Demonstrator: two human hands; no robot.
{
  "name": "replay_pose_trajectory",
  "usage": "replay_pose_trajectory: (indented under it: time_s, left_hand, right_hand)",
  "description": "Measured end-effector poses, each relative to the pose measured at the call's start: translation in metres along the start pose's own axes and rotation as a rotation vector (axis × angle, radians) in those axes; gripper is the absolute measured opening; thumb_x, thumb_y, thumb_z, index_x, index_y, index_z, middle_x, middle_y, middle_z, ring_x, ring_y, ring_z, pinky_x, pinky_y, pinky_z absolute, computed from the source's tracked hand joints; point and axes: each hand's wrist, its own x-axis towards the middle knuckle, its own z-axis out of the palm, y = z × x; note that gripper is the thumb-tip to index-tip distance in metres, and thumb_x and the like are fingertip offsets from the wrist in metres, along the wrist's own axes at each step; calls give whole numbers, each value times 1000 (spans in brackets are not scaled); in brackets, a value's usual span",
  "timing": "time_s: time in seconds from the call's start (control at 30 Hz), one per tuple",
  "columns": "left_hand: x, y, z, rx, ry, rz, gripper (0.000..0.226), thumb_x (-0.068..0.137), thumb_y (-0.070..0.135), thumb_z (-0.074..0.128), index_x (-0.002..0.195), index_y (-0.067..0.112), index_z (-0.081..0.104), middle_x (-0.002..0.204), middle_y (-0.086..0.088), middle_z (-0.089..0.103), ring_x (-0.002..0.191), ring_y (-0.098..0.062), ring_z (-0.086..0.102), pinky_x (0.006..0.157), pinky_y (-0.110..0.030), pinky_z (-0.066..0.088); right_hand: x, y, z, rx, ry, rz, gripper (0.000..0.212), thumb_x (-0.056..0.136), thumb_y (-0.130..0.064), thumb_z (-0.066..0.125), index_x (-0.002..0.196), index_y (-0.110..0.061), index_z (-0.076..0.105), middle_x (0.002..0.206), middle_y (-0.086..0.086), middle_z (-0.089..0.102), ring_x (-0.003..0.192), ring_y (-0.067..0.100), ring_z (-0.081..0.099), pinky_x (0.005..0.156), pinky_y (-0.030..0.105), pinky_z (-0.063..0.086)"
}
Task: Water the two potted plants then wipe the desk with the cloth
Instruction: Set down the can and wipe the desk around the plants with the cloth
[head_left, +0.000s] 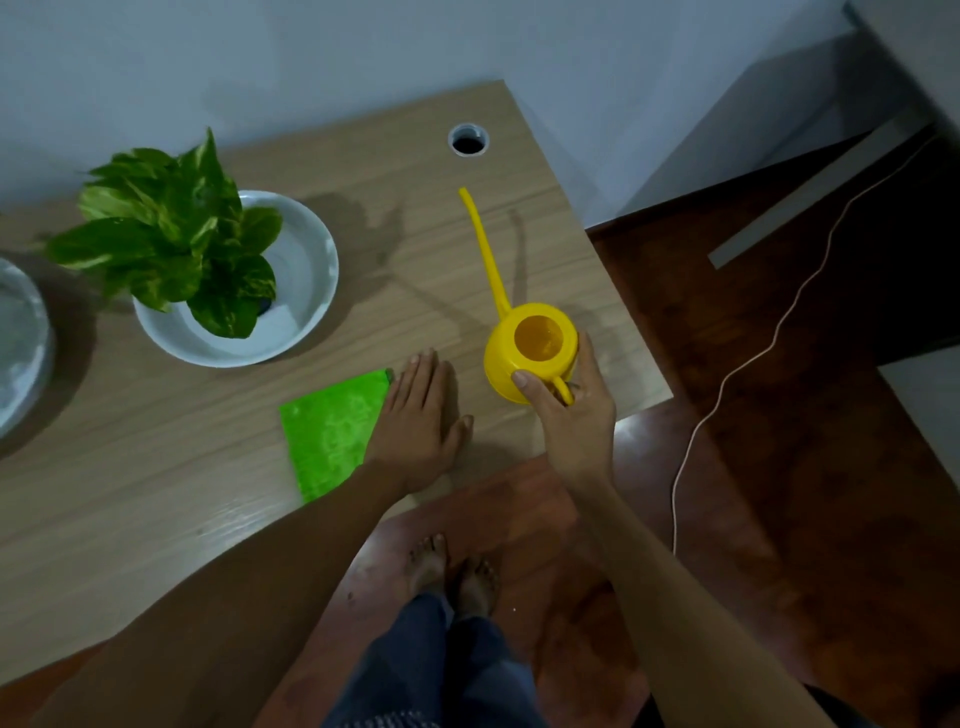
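A yellow watering can (532, 353) with a long thin spout stands on the wooden desk (156, 467) near its right edge. My right hand (571, 400) is closed around its handle. My left hand (421, 415) lies flat on the desk, fingers spread, overlapping the right edge of a green cloth (332, 431). A leafy green plant (171, 234) sits in a white pot (306, 291) at the left. A second pot (21, 343) shows only partly at the left frame edge.
A round cable hole (468, 139) is in the desk near the back wall. The desk's right edge drops to a dark wooden floor where a thin white cord (727, 374) trails. My bare feet (452, 571) stand by the desk's front edge.
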Motion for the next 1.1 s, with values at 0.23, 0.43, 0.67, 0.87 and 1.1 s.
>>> replay_pose_trajectory:
  time_s: [0.23,0.43,0.67,0.87,1.1]
  left_hand:
    - [-2,0,-1,-23,15,4,82,98,57,39,162,8,21,172,-12,10,160,-26,4,130,-42,4]
    - [0,3,-13,-195,2,-11,80,95,52,43,159,5,29,170,-14,18,159,-30,13,129,-46,13]
    - [-29,-31,-51,-355,350,-95,36,94,10,60,129,14,65,120,-7,63,104,-23,63,96,-36,50]
    - [-55,-71,-78,-339,406,-380,30,91,11,65,120,20,70,111,-3,59,91,-25,64,80,-33,51]
    - [-63,-110,-81,-387,201,-612,42,84,14,68,125,24,68,127,-5,52,114,-29,61,101,-43,51]
  right_hand:
    - [-1,5,3,-67,-4,18,62,89,-30,81,144,-25,53,124,-13,70,114,1,65,95,17,51]
    - [-10,9,1,-441,186,36,75,77,-68,75,141,-35,56,107,-1,67,101,18,66,89,38,56]
    - [-18,-27,32,-436,111,-573,34,91,-16,73,122,-3,69,93,11,62,80,18,58,76,33,53]
    - [0,-27,104,-560,-490,-293,40,94,-23,66,131,-10,65,104,10,70,98,31,68,87,48,56]
    - [21,-20,152,-837,-753,-129,49,93,-22,70,138,-9,56,133,19,53,123,37,56,97,36,45]
